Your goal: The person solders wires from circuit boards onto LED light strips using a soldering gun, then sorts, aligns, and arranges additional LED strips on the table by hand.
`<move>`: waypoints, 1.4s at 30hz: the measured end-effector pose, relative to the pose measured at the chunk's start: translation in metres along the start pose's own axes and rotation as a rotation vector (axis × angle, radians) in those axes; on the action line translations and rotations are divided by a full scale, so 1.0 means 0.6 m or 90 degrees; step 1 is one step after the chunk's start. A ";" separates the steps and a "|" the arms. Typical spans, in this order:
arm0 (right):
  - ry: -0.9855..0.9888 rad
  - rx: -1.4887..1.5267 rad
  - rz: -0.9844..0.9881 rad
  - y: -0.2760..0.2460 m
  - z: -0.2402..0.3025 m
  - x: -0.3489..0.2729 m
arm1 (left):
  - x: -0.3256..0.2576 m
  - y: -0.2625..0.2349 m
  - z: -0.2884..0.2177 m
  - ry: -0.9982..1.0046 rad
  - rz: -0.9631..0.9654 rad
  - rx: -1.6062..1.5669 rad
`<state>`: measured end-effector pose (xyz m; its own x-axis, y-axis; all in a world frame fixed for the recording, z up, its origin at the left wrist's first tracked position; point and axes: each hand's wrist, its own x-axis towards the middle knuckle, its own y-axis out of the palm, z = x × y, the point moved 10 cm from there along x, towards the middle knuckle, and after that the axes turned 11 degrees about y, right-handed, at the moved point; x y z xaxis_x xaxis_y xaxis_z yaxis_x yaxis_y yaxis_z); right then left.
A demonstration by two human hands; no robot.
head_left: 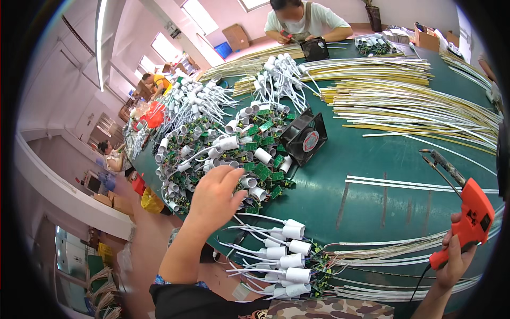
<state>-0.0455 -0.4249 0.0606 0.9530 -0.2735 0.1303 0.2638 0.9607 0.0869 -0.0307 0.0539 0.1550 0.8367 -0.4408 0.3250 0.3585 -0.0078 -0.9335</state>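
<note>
My left hand (213, 198) is over the near edge of a large heap of white cylindrical sockets with green circuit boards (261, 171), its thumb and fingers apart and no held thing visible. In my right hand (455, 261) is a red soldering gun (476, 210), gripped by its handle, with the tip pointing up and to the left. Between my hands, a row of white sockets with cables (293, 260) lies along the near table edge. Thin wires join their boards to long white strips (382, 259) that run off to the right, under my right arm.
A black square fan (304, 139) stands beside the heap on the green table (324, 196). Bundles of white and yellow strips (414, 106) cover the far right. Across the table a person (306, 24) works near another fan (315, 49). More cabled sockets (194, 103) lie at the far left.
</note>
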 end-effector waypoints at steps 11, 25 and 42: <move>0.029 0.024 -0.002 0.009 -0.020 0.008 | -0.062 0.090 0.121 -0.193 -0.028 -0.081; 0.041 0.027 0.048 0.022 -0.026 0.011 | -0.023 0.033 0.181 -0.359 -0.078 -0.662; -0.157 -0.094 0.268 0.183 -0.026 -0.018 | 0.156 0.249 -0.377 -0.162 0.484 -1.429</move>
<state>-0.0246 -0.3155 0.0534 0.9226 0.1530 0.3542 -0.1009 0.9817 -0.1613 0.0073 -0.1915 0.0119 0.6301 -0.7571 -0.1723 -0.5839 -0.6083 0.5376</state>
